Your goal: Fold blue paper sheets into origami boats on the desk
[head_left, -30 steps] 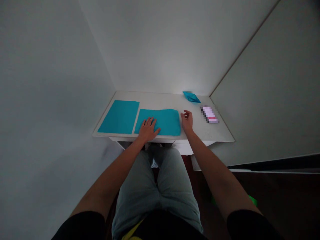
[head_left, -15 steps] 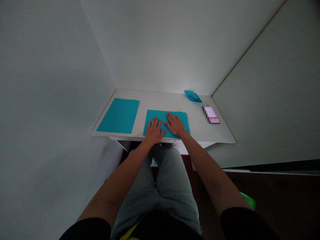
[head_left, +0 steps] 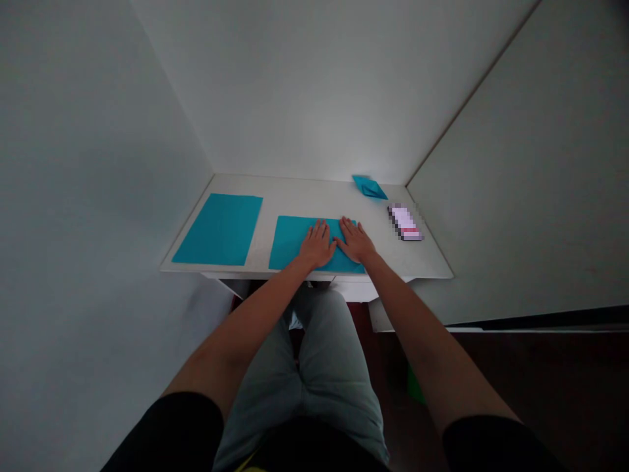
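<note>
On my feed, the left hand has moved rightward along the centre sheet since half a second ago, and the right hand has shifted nearer that sheet's right end. The white table is the largest thing I look down on. The left sheet, blue, lies flat by the table's left edge, reaching close to the front left corner. The centre sheet, also blue, lies flat along the middle of the front edge. I see both hands palm down on it, open, fingers extended and gripping nothing. They are side by side, their thumbs close together; whether the thumbs touch, I cannot tell. I have a phone near the right edge, its screen pixelated, and a folded blue paper toward the back right corner.
</note>
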The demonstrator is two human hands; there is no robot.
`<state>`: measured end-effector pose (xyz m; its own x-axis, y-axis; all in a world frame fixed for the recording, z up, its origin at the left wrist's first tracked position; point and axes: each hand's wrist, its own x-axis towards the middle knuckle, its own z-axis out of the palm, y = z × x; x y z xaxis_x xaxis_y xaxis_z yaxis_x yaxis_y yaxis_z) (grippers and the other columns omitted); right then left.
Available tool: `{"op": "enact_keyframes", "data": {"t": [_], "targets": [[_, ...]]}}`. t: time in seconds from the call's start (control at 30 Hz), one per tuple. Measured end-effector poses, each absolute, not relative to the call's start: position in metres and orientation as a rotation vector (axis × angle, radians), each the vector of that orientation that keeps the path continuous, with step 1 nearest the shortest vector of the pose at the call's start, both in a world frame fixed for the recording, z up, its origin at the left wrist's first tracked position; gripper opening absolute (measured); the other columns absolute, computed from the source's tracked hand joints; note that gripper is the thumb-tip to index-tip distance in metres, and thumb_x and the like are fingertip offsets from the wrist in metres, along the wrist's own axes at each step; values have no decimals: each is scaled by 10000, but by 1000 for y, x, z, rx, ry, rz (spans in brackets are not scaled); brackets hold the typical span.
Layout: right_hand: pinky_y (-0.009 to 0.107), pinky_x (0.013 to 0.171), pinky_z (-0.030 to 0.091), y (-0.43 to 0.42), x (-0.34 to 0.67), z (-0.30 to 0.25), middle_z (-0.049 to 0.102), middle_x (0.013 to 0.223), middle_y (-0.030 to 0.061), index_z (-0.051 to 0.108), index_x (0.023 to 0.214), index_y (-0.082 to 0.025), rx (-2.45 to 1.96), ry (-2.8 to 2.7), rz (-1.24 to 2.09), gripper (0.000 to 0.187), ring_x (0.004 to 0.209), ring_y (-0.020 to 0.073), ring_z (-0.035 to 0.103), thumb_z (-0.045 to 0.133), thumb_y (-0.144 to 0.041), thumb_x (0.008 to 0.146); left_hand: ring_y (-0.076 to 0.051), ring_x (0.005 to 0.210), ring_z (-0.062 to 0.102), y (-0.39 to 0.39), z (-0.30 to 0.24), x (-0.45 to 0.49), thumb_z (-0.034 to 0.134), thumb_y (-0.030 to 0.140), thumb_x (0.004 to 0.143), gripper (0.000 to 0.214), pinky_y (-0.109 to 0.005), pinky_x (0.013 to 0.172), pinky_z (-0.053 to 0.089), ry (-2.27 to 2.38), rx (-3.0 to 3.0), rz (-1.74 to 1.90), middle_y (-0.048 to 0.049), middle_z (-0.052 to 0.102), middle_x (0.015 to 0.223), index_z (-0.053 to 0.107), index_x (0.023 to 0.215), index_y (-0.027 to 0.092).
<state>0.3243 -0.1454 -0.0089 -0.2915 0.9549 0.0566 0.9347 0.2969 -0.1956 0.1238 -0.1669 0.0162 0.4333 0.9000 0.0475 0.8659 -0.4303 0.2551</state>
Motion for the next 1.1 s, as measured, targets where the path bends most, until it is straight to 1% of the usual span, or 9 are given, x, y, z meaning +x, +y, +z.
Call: {"op": "enact_keyframes", "data": {"t": [0.1,0.2,0.33,0.47,0.63,0.73,0.83,0.93,1.1], "targets": [[598,1429,151,-145,327,-8,244,1860,171,290,1784,-84,-1758,-2394,192,814,1740,347,252,298,-573,1133,-301,1756,187,-159,11,116,295,495,1135,769,-481,1441,141,1564,2490,242,-175,251,1860,342,1752,39],[600,1432,138,-146,326,-7,237,1866,152,284,1789,-101,-1749,-2397,219,786,1743,336,246,276,-547,1141,-300,1754,198,-146,10,73,323,517,1126,782,-470,1438,143,1682,2451,268,-163,249,1863,318,1767,69],[602,1431,144,-147,328,-7,233,1864,161,278,1786,-79,-1750,-2401,232,785,1744,336,243,270,-525,1139,-306,1756,185,-138,13,20,310,502,1126,808,-454,1438,133,1743,2433,207,-198,217,1865,283,1759,1],[616,1425,163,-144,333,-7,253,1860,150,297,1785,-112,-1743,-2390,233,777,1739,336,258,276,-536,1134,-301,1760,163,-144,15,11,285,505,1124,823,-448,1438,123,1805,2408,192,-204,209,1866,259,1762,-13],[687,1408,120,-144,296,-4,344,1809,243,375,1737,-32,-1855,-2277,201,777,1713,391,316,270,-515,1138,-304,1760,168,-147,17,18,293,489,1115,821,-444,1439,117,1807,2398,226,-221,216,1862,271,1753,-28],[660,1416,125,-155,245,-7,362,1816,191,396,1744,-95,-1704,-2280,204,750,1722,348,309,212,-526,1158,-307,1757,183,-146,16,17,302,453,1111,795,-461,1437,129,1808,2391,254,-223,227,1858,283,1751,-19],[604,1423,160,-167,215,-9,323,1833,183,386,1747,-84,-1671,-2311,247,760,1730,318,294,188,-533,1167,-307,1754,197,-145,14,16,308,424,1108,771,-471,1435,138,1802,2390,271,-219,242,1854,293,1752,0],[572,1430,160,-173,233,-8,287,1847,172,352,1761,-77,-1697,-2350,256,791,1738,313,270,236,-576,1159,-301,1756,188,-145,14,16,302,439,1112,780,-455,1435,131,1801,2384,258,-214,235,1858,288,1753,-5],[657,1415,140,-177,325,-5,283,1849,155,344,1773,-137,-1819,-2323,188,764,1729,347,290,272,-572,1149,-310,1756,187,-144,15,16,305,456,1107,797,-466,1435,139,1783,2380,268,-226,237,1856,288,1749,-17]]}}
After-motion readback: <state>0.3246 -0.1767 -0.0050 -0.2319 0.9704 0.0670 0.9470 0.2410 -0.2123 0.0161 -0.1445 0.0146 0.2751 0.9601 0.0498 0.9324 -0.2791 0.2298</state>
